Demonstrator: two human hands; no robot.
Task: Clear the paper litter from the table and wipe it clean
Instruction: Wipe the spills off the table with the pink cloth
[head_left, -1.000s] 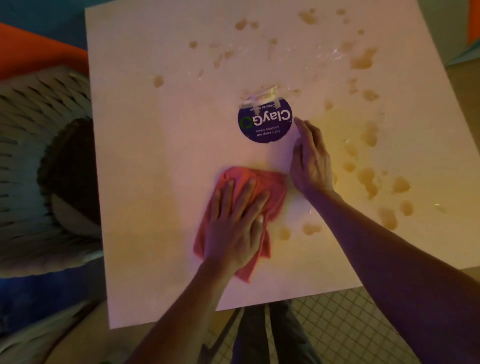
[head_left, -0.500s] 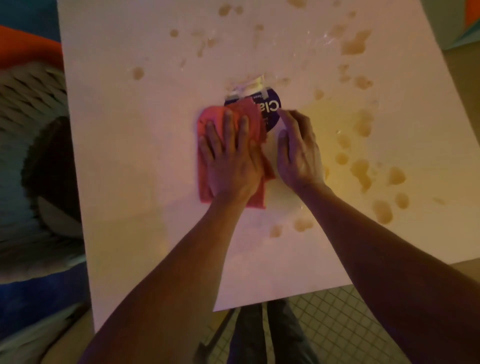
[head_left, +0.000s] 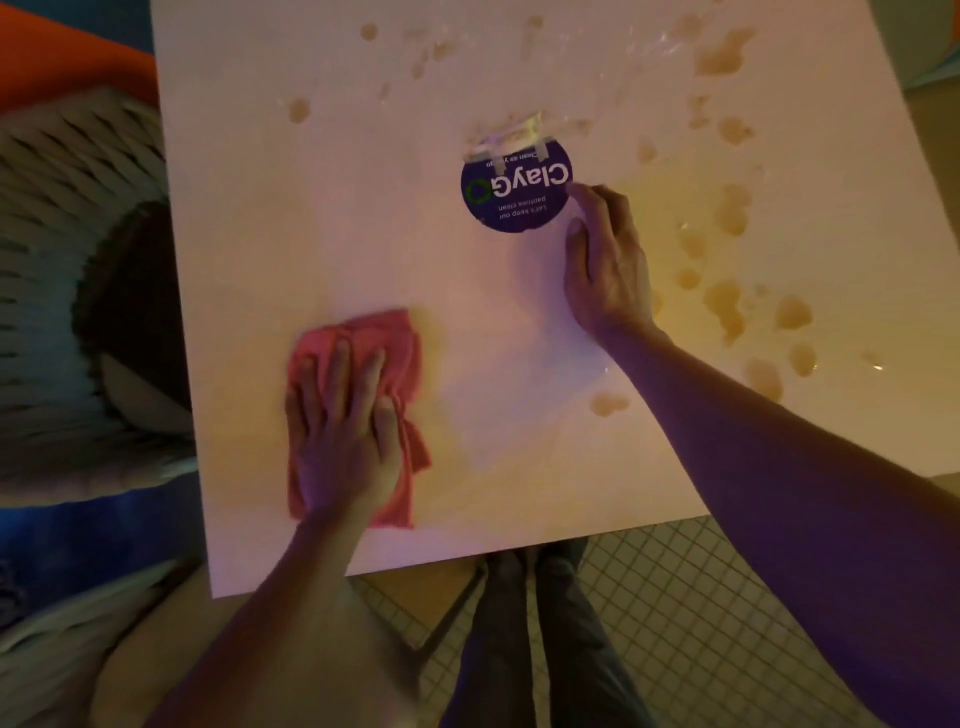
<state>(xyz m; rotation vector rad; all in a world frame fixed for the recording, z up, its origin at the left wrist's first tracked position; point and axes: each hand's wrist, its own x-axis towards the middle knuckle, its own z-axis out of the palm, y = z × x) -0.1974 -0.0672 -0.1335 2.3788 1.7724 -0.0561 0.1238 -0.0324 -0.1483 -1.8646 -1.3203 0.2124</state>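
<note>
A white square table (head_left: 322, 218) fills the view, dotted with brown spill spots (head_left: 722, 306) on its right and far side. My left hand (head_left: 343, 436) lies flat with straight fingers on a pink cloth (head_left: 405, 348), pressing it to the table near the front edge. My right hand (head_left: 608, 265) rests palm down on the table, fingertips at the right rim of a round purple sticker (head_left: 517, 189) with white lettering. Torn whitish tape or paper (head_left: 511, 132) clings to the sticker's far edge.
A woven wicker chair (head_left: 67, 291) with a dark seat stands left of the table. An orange surface (head_left: 62, 57) shows at the far left. My legs and a tiled floor (head_left: 660, 613) appear below the table's front edge.
My left hand slid the pink cloth from beside the sticker back toward the front left of the table. The sticker is uncovered again. My right hand stayed in place.
</note>
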